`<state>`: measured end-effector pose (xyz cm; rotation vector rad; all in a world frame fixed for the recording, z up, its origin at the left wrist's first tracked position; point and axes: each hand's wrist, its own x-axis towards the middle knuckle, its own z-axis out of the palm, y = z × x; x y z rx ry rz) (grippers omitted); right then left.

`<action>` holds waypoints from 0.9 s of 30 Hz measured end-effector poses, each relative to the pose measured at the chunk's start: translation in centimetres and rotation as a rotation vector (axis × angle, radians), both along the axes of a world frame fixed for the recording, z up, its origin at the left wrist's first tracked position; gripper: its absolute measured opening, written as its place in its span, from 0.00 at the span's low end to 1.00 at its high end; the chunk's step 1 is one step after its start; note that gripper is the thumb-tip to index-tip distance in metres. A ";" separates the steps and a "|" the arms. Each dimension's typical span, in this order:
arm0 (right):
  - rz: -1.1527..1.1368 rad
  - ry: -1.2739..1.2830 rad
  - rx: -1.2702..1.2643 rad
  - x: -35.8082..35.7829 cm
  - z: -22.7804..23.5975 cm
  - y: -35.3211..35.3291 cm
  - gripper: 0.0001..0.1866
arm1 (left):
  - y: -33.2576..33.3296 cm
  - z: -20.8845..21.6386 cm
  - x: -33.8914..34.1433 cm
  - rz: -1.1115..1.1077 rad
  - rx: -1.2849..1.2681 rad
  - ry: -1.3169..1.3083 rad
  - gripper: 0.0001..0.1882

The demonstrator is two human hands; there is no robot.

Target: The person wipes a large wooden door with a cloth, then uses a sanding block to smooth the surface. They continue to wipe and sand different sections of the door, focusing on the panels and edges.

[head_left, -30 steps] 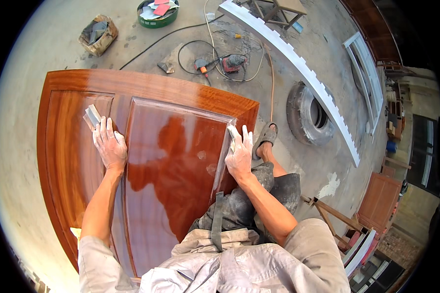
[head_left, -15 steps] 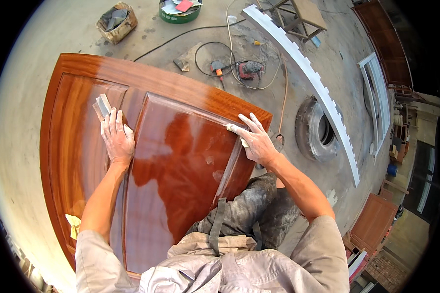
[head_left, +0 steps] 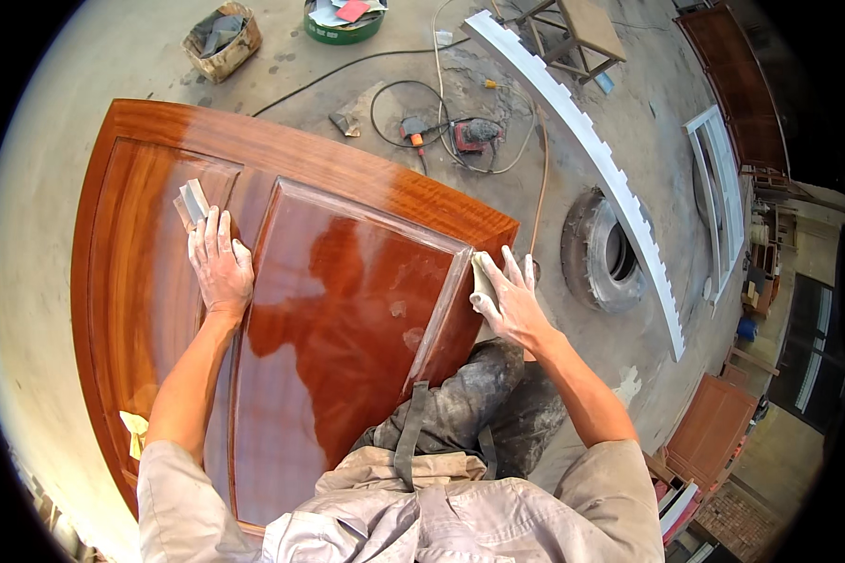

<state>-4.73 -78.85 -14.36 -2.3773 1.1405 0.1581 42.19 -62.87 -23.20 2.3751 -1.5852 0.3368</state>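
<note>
A glossy red-brown wooden panel door (head_left: 385,178) lies in front of me, with lighter dusty streaks along its mouldings. My left hand (head_left: 222,267) rests flat on it, fingers stretched out. At those fingertips sits a small grey-and-tan sanding block (head_left: 193,201); whether the fingers press on it I cannot tell. At the door's right edge, my right hand (head_left: 516,305) pinches a folded piece of pale sandpaper (head_left: 483,276) between thumb and fingers, the other fingers spread. White dust coats both hands.
A yellow scrap (head_left: 135,430) lies at the door's left side. Beyond are a red power sander (head_left: 476,135) with cables, a box of scraps (head_left: 223,45), a green tub (head_left: 345,26) and a stool (head_left: 587,36). Rightward are a tyre (head_left: 587,258) and a curved white strip (head_left: 573,113).
My right hand has moved right and down, from the top moulding's corner to the door's right edge, with the sandpaper. My left hand stays beside the sanding block.
</note>
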 end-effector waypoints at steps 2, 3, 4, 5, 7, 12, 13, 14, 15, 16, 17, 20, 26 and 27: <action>-0.140 -0.132 0.092 -0.5 -1.3 -1.5 0.31 | -0.5 -0.2 -0.3 -0.030 -0.021 0.011 0.30; -0.118 -0.183 0.021 0.0 -1.4 -2.5 0.31 | -0.7 -0.3 -0.2 -0.020 -0.017 0.007 0.29; -0.096 -0.233 -0.052 0.7 -1.6 -3.2 0.33 | -0.9 -0.3 -0.2 -0.011 -0.014 0.003 0.29; -0.156 -0.279 -0.012 1.4 -1.6 -3.1 0.36 | -0.4 -0.5 -0.3 -0.006 0.004 0.005 0.29; -0.267 -0.376 0.061 3.3 -1.7 -3.5 0.41 | -0.1 -0.6 0.0 -0.012 -0.001 -0.004 0.29; -0.188 -0.432 0.107 3.4 -0.4 -5.3 0.38 | -0.2 -0.1 0.0 -0.014 -0.013 -0.010 0.29; -0.197 -0.381 0.172 3.6 -0.4 -5.5 0.35 | -0.2 -0.1 0.1 -0.014 -0.013 -0.015 0.29; -0.212 -0.325 0.232 3.4 -0.3 -5.7 0.32 | -0.3 -0.2 -0.1 -0.020 -0.016 -0.016 0.29; -0.095 -0.383 0.067 3.6 -1.6 -6.0 0.15 | -0.3 -0.3 -0.2 -0.018 -0.015 -0.013 0.29; -0.085 -0.347 0.070 3.7 -2.2 -6.4 0.12 | -0.4 -0.4 -0.2 -0.017 -0.015 -0.011 0.29; -0.072 -0.314 0.077 4.2 -2.6 -6.7 0.09 | -0.3 -0.4 -0.1 -0.012 -0.010 -0.012 0.29; -0.056 -0.320 0.074 4.7 -3.8 -7.0 0.06 | -0.3 -0.4 0.0 -0.010 -0.019 0.007 0.29; -0.006 -0.330 -0.003 4.8 -4.6 -6.9 0.07 | -0.1 -0.2 -0.1 -0.003 0.005 -0.002 0.29; 0.005 -0.324 -0.032 5.3 -4.5 -6.7 0.07 | -0.1 -0.1 -0.1 -0.004 0.007 0.001 0.29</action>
